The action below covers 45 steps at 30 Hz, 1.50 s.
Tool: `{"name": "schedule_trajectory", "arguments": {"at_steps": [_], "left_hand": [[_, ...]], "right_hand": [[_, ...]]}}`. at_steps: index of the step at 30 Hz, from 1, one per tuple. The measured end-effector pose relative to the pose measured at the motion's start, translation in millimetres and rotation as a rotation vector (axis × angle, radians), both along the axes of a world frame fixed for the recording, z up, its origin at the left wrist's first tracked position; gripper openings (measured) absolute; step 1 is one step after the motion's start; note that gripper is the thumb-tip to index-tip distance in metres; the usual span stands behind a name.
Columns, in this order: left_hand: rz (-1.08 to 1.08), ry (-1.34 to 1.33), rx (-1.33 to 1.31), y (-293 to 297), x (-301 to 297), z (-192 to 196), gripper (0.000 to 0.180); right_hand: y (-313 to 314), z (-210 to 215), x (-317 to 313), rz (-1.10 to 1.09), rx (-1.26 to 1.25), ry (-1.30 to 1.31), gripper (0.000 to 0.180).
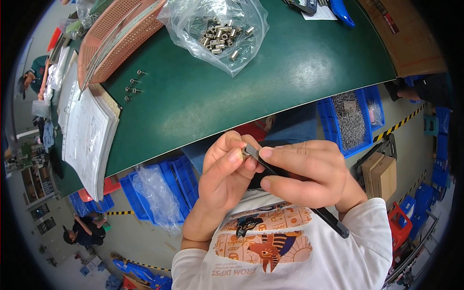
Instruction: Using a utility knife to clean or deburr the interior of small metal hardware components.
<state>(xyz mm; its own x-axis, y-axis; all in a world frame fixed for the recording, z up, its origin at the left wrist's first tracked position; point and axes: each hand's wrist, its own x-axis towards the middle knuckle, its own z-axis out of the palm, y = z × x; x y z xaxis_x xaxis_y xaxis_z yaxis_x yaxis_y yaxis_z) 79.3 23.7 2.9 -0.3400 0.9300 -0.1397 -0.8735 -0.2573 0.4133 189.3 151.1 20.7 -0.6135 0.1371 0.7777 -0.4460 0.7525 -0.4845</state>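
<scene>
From the head view, I see the person's left hand (222,169) pinching a small, silvery metal cylinder (245,152) between thumb and fingers, the fingertips hiding most of it. The right hand (311,171) grips a slim black-handled tool with a flat metal blade (274,168), its tip at the cylinder. Both hands appear just off the front edge of the green-topped table (193,108). On it sit a clear plastic bag (253,46) of short metal sleeves (220,37), several loose metal pieces (135,91), a pink perforated plastic basket (99,60) and a thick stack of white papers (89,140). Blue plastic trays (140,193) crowd the floor area to the left; a blue bin of small metal parts (350,123) stands at the right.
</scene>
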Motion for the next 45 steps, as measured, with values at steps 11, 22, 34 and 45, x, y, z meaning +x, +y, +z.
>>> {"name": "schedule_trajectory", "arguments": {"at_steps": [11,22,34,45], "left_hand": [[-0.045,-0.036,0.039,0,-1,-1,0.012],[-0.015,-0.045,0.009,-1,2,0,0.011],[-0.052,-0.105,0.069,0,1,1,0.010],[-0.030,-0.092,0.036,0,2,2,0.011]], "right_hand": [[2,2,1,0.070,-0.069,0.019,0.018],[2,0,2,0.048,-0.043,0.024,0.018],[0,-1,0,0.001,-0.034,0.014,0.017],[2,1,1,0.063,-0.045,0.040,0.018]]}}
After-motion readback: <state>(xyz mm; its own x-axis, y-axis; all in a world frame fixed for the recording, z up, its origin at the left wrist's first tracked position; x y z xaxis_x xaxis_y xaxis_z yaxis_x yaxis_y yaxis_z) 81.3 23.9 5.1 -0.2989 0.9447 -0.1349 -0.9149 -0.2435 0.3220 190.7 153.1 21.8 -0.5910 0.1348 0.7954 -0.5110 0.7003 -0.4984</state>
